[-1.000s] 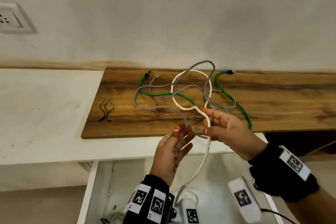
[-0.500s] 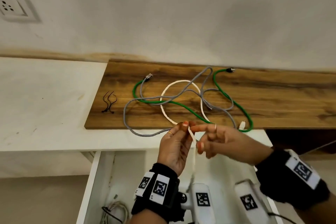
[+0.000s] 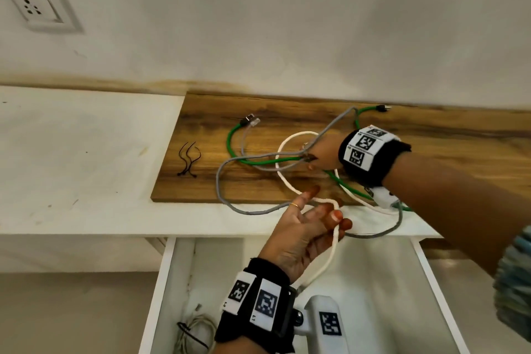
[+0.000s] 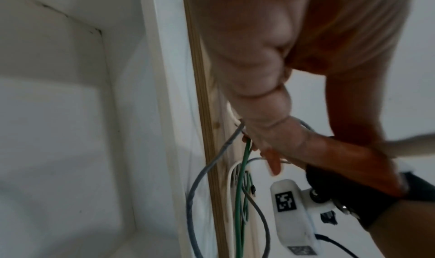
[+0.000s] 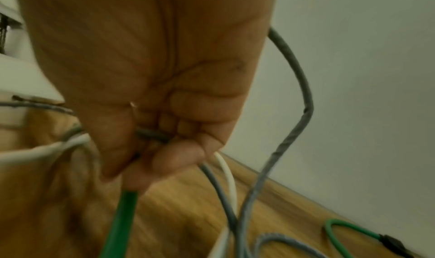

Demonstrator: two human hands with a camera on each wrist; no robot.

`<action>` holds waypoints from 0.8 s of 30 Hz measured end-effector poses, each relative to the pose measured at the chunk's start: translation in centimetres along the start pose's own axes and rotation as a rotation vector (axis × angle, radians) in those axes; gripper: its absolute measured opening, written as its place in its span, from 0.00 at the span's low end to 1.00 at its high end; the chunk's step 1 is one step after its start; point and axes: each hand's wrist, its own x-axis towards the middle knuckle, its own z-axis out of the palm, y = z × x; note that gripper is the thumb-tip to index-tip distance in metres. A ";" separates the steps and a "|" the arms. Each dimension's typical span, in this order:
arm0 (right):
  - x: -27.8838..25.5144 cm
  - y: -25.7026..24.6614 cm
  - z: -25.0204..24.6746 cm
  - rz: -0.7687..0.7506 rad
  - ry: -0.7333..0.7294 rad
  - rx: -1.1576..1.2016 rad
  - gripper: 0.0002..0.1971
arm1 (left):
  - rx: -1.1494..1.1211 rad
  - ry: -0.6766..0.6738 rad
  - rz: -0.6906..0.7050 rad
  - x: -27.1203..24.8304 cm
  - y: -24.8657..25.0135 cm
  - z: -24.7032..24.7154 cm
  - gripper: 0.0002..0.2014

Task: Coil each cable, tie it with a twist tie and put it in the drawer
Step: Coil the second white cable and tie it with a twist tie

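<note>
A white cable (image 3: 301, 133), a green cable (image 3: 258, 162) and a grey cable (image 3: 218, 181) lie tangled on a wooden board (image 3: 431, 152). My left hand (image 3: 316, 224) is near the counter's front edge, above the open drawer (image 3: 161, 282). Its fingers curl round the white cable, whose end hangs down toward the drawer. My right hand (image 3: 311, 156) reaches onto the board in the middle of the tangle. In the right wrist view its fingers (image 5: 179, 150) are curled round the grey cable (image 5: 212, 174) and the green cable (image 5: 122, 211). Two black twist ties (image 3: 188, 159) lie at the board's left end.
A tied coil of pale cable (image 3: 195, 333) lies in the drawer's front left corner. The white counter (image 3: 71, 167) stretches to the left of the board. The wall with a socket (image 3: 34, 6) stands right behind the board.
My right hand has let go of the white cable, reached forward onto the board and gripped the grey and green cables. My left hand keeps the white cable.
</note>
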 end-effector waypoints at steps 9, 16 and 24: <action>-4.6 8.3 -7.8 -0.073 -0.141 1.007 0.30 | 0.383 -0.445 -0.032 -1.2 1.3 -2.1 0.31; -5.9 13.3 -7.0 0.064 0.360 1.577 0.37 | -0.065 -0.048 0.214 -1.2 3.6 -3.2 0.22; -2.3 16.7 -4.3 0.532 0.943 2.251 0.12 | -0.389 0.164 0.546 -2.2 5.2 -4.6 0.20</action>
